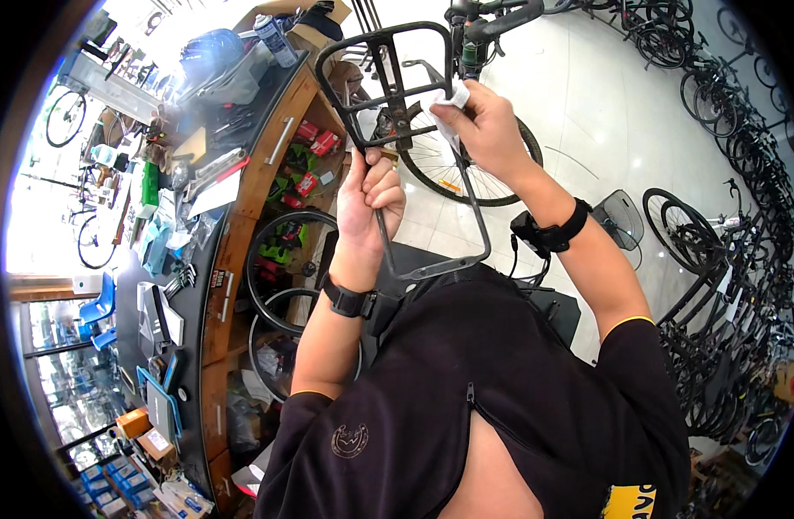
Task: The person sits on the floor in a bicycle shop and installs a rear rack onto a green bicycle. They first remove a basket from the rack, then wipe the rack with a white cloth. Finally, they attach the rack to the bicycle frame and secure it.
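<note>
A black metal bicycle rack (pixel 392 80) is held up in front of my chest, its barred platform at the top and its thin legs running down toward my body. My left hand (pixel 371 201) is closed around one of the legs, just below the platform. In my right hand (pixel 494 130) a crumpled white cloth or tissue (pixel 450 111) is pinched between thumb and fingers. The cloth touches the right corner of the platform and partly hides the tube there. The curved lower end of the rack (pixel 444 266) is close to my black shirt.
Left of me runs a dark workbench (pixel 146 337) with wooden drawers (pixel 280 130), crowded with tools and a spray can (pixel 276 41). Bicycle wheels (pixel 271 285) lean below it. Beyond the rack stands a bicycle wheel (pixel 501 186); rows of bikes (pixel 717 112) line the right.
</note>
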The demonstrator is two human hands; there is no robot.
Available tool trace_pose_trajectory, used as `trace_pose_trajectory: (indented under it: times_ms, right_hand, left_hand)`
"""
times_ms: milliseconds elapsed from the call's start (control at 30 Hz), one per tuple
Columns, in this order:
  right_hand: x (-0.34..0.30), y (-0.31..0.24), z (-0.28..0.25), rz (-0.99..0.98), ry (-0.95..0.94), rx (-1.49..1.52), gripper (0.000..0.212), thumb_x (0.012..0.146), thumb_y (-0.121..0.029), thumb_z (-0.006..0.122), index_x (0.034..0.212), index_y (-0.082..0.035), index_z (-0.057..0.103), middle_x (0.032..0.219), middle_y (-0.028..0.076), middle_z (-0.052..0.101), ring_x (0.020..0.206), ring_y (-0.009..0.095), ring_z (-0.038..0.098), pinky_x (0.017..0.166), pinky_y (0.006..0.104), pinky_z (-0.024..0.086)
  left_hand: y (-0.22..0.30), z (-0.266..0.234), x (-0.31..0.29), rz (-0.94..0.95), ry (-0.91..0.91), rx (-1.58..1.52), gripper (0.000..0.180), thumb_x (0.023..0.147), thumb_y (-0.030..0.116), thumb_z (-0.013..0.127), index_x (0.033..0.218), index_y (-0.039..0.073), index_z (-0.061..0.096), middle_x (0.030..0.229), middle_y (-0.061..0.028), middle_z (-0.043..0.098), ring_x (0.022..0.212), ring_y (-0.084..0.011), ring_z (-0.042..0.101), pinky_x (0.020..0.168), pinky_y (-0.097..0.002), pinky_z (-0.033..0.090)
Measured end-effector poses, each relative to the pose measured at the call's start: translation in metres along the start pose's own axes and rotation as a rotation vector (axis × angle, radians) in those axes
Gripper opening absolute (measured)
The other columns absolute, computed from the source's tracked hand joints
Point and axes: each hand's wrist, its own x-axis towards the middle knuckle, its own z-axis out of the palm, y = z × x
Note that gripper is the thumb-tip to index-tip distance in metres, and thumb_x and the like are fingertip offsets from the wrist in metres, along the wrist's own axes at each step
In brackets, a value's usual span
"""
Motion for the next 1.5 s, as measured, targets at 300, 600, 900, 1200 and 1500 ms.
trace_pose_trajectory:
  times_ms: [300, 600, 900, 1200, 1500]
  right_hand:
    - [0.031, -0.033, -0.013, 0.016, 0.136, 0.302, 0.017, 0.083, -0.009, 0.072, 0.091, 0.003, 0.064, 0.083, 0.006, 0.068, 0.071, 0.008, 0.062, 0.063, 0.0216, 0.05]
    - [0.033, -0.016, -0.034, -0.056, 0.206, 0.007, 0.016, 0.085, -0.009, 0.068, 0.096, 0.003, 0.065, 0.081, 0.002, 0.063, 0.068, 0.007, 0.055, 0.064, 0.022, 0.045]
    - [0.019, 0.01, -0.046, -0.173, 0.041, -0.241, 0.015, 0.085, -0.01, 0.063, 0.095, 0.001, 0.063, 0.074, 0.015, 0.064, 0.062, 0.025, 0.061, 0.058, 0.0311, 0.046]
    - [0.047, -0.017, -0.077, -0.242, 0.063, -0.463, 0.013, 0.087, -0.014, 0.063, 0.09, -0.002, 0.067, 0.063, 0.017, 0.058, 0.05, 0.023, 0.055, 0.05, 0.031, 0.042]
    - [0.059, -0.072, -0.072, -0.574, -0.079, -0.444, 0.009, 0.08, -0.001, 0.064, 0.09, 0.0, 0.064, 0.078, 0.016, 0.062, 0.068, 0.034, 0.062, 0.059, 0.0345, 0.048]
  left_hand:
    - [0.001, -0.006, 0.002, -0.115, 0.105, -0.03, 0.04, 0.102, 0.034, 0.037, 0.068, 0.012, 0.036, 0.056, 0.0047, 0.026, 0.044, -0.0057, 0.024, 0.039, -0.0205, 0.024]
    - [-0.001, -0.012, -0.001, -0.085, 0.008, -0.163, 0.039, 0.102, 0.029, 0.037, 0.067, 0.012, 0.035, 0.054, 0.0048, 0.024, 0.043, -0.0058, 0.023, 0.038, -0.0205, 0.021]
    - [0.002, 0.003, 0.0, -0.11, 0.068, -0.142, 0.034, 0.102, 0.027, 0.038, 0.072, 0.011, 0.038, 0.057, 0.0039, 0.027, 0.045, -0.0066, 0.026, 0.04, -0.0211, 0.024]
    - [0.014, 0.018, -0.034, -0.038, 0.223, 0.845, 0.053, 0.098, 0.044, 0.04, 0.128, 0.001, 0.047, 0.113, -0.0187, 0.06, 0.102, -0.0271, 0.061, 0.087, -0.0357, 0.047]
    - [0.019, 0.047, -0.018, 0.44, 0.078, 1.911, 0.07, 0.087, 0.023, 0.066, 0.142, -0.001, 0.031, 0.13, -0.0171, 0.049, 0.125, -0.0256, 0.045, 0.105, -0.038, 0.033]
